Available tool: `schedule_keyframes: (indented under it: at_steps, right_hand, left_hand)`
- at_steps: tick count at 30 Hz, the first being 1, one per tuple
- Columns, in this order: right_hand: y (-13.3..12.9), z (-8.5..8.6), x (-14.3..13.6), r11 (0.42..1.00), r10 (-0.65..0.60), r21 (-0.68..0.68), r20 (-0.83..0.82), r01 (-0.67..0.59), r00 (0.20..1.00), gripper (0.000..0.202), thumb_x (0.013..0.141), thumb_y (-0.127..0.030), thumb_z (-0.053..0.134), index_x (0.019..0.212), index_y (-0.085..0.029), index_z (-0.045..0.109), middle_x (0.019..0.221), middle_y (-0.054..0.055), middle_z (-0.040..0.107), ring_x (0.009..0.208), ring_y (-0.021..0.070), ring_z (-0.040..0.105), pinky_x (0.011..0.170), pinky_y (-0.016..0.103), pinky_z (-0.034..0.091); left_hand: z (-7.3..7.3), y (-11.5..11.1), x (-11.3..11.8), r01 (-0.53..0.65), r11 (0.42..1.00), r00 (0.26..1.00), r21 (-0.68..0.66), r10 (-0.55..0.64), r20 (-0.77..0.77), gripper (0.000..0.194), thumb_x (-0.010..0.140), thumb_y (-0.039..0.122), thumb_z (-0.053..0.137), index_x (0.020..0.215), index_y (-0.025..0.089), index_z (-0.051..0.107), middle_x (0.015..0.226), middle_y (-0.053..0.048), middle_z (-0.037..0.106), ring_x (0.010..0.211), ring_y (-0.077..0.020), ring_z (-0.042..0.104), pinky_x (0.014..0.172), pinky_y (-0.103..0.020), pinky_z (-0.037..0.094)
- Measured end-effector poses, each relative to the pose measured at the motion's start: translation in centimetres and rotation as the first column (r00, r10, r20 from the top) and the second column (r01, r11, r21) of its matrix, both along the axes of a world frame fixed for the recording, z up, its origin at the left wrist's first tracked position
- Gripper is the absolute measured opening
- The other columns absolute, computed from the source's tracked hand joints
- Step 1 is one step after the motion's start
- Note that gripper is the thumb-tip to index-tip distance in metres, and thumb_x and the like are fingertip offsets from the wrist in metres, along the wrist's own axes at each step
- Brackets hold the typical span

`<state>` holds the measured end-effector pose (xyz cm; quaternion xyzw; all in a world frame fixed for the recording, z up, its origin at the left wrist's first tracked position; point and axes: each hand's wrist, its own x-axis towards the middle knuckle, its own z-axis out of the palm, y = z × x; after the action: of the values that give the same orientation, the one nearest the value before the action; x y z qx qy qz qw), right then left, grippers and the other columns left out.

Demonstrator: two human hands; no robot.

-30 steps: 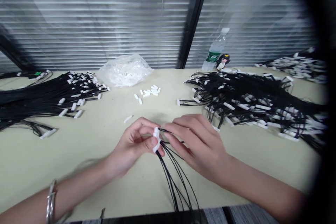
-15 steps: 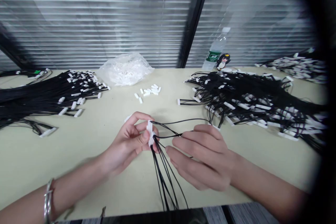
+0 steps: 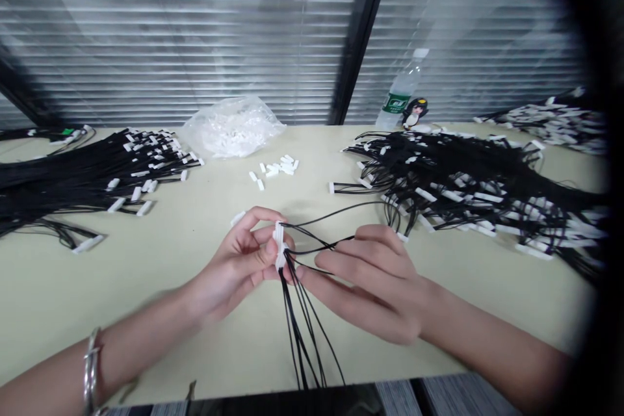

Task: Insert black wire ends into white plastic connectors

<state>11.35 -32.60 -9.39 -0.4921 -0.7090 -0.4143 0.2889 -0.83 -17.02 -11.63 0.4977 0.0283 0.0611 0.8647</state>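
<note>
L hand [image 3: 244, 263]: thumb + fingers pinching the white plug [image 3: 279, 246], wrist w/ silver bracelet [image 3: 91, 364]
Plug spot: at L fingertips, in front of the person, roughly upright, long side running up-down
Black wires [image 3: 294, 330]: come out of plug; one bunch drops twd near edge of table [image 3: 170, 260], others run R twd other hand, top one arching twd R pile
R hand [image 3: 375, 286]: just R of plug, fingers bent, a few wires passing at/behind them; can't tell if any are gripped
Lone white piece [image 3: 238, 218]: on table, just beyond L hand, partly hidden by it
Loose white bits [image 3: 280, 167]: small scatter, mid table, past both hands
Clear bag [image 3: 234, 129]: behind the bits & a little L, white pcs inside
L pile [image 3: 63, 179]: black cables w/ white ends, ends pointing mostly R
R pile [image 3: 468, 169]: more of same, tangled, beyond R hand; another bundle [image 3: 550, 122] behind it, far R
Back of table: bottle [image 3: 400, 94] w/ green label, small penguin figure [image 3: 414, 115] right beside it
Bkgd: blinds [image 3: 195, 26] + dark post [image 3: 363, 32]
</note>
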Motion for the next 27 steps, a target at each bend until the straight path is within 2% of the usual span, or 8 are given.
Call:
schedule_keyframes:
  at_steps: [8, 11, 14, 17, 18, 20, 23, 27]
  right_hand:
    - [-0.2, 0.3, -0.2, 0.998, 0.063, -0.024, 0.014, -0.062, 0.998, 0.007, 0.068, -0.013, 0.069, 0.071, -0.019, 0.066, 0.065, -0.005, 0.065, 0.061, 0.0079, 0.054, 0.058, 0.027, 0.042]
    - [-0.3, 0.4, -0.1, 0.995, 0.033, -0.091, -0.098, -0.042, 0.995, 0.011, 0.071, -0.011, 0.068, 0.066, -0.019, 0.063, 0.066, -0.006, 0.065, 0.061, 0.0074, 0.054, 0.059, 0.026, 0.043]
    - [-0.2, -0.1, 0.0, 0.992, 0.037, -0.104, -0.246, -0.064, 0.969, 0.010, 0.073, -0.011, 0.066, 0.076, -0.020, 0.064, 0.069, -0.003, 0.065, 0.065, 0.0095, 0.055, 0.061, 0.028, 0.043]
    - [-0.1, -0.7, 0.0, 0.984, 0.094, -0.096, -0.424, -0.148, 0.901, 0.014, 0.074, -0.009, 0.062, 0.085, -0.019, 0.063, 0.075, 0.002, 0.063, 0.068, 0.0114, 0.055, 0.063, 0.031, 0.043]
    - [0.0, -0.9, 0.0, 0.978, 0.115, -0.094, -0.498, -0.186, 0.859, 0.015, 0.075, -0.008, 0.061, 0.085, -0.018, 0.062, 0.077, 0.002, 0.062, 0.069, 0.0119, 0.055, 0.064, 0.031, 0.044]
    - [0.2, -1.1, -0.1, 0.970, 0.134, -0.059, -0.678, -0.236, 0.723, 0.015, 0.076, -0.008, 0.058, 0.086, -0.019, 0.060, 0.078, 0.002, 0.061, 0.072, 0.0125, 0.056, 0.066, 0.031, 0.045]
    - [0.7, -1.3, 0.5, 0.979, 0.110, 0.019, -0.886, -0.201, 0.451, 0.011, 0.080, -0.012, 0.055, 0.086, -0.020, 0.059, 0.081, 0.002, 0.059, 0.077, 0.0120, 0.056, 0.067, 0.027, 0.047]
    - [1.2, -1.3, 3.3, 0.980, 0.162, 0.153, -0.985, -0.129, 0.065, 0.004, 0.083, -0.024, 0.054, 0.080, -0.021, 0.056, 0.086, 0.000, 0.054, 0.071, 0.0088, 0.055, 0.065, 0.026, 0.049]
  left_hand:
    - [-0.1, -0.5, -0.2, 0.018, 1.000, 0.999, -0.021, -0.019, -0.050, 0.019, 0.084, 0.011, 0.049, 0.100, 0.023, 0.052, 0.081, 0.001, 0.057, 0.065, -0.0070, 0.058, 0.060, -0.016, 0.048]
    - [0.0, -0.5, -0.2, 0.021, 1.000, 0.997, -0.023, -0.022, -0.069, 0.018, 0.085, 0.011, 0.048, 0.098, 0.023, 0.052, 0.080, 0.001, 0.056, 0.064, -0.0070, 0.058, 0.060, -0.017, 0.049]
    - [0.0, -0.6, -0.2, 0.036, 0.999, 0.998, -0.023, -0.037, -0.053, 0.017, 0.085, 0.013, 0.049, 0.098, 0.024, 0.051, 0.079, 0.001, 0.056, 0.065, -0.0089, 0.059, 0.062, -0.021, 0.050]
    - [0.0, -0.6, -0.1, 0.033, 0.999, 0.998, -0.012, -0.034, -0.049, 0.018, 0.085, 0.013, 0.049, 0.099, 0.024, 0.050, 0.080, 0.001, 0.057, 0.064, -0.0106, 0.061, 0.065, -0.026, 0.052]
    - [0.0, -0.6, -0.1, 0.025, 1.000, 0.998, -0.005, -0.025, -0.058, 0.018, 0.084, 0.014, 0.050, 0.099, 0.024, 0.050, 0.080, 0.001, 0.057, 0.064, -0.0111, 0.061, 0.065, -0.027, 0.052]
    - [0.0, -0.5, 0.0, -0.003, 1.000, 0.996, 0.009, 0.004, -0.090, 0.019, 0.084, 0.015, 0.050, 0.101, 0.024, 0.050, 0.081, 0.000, 0.058, 0.064, -0.0122, 0.062, 0.066, -0.027, 0.052]
    - [-0.1, -0.5, 0.2, -0.052, 0.998, 0.988, 0.041, 0.058, -0.144, 0.019, 0.084, 0.017, 0.051, 0.102, 0.024, 0.049, 0.078, -0.001, 0.058, 0.067, -0.0138, 0.063, 0.065, -0.025, 0.051]
    - [-0.2, -0.4, 0.3, -0.100, 0.992, 0.973, 0.083, 0.115, -0.199, 0.016, 0.083, 0.021, 0.053, 0.099, 0.023, 0.049, 0.076, -0.001, 0.058, 0.071, -0.0153, 0.063, 0.065, -0.025, 0.050]
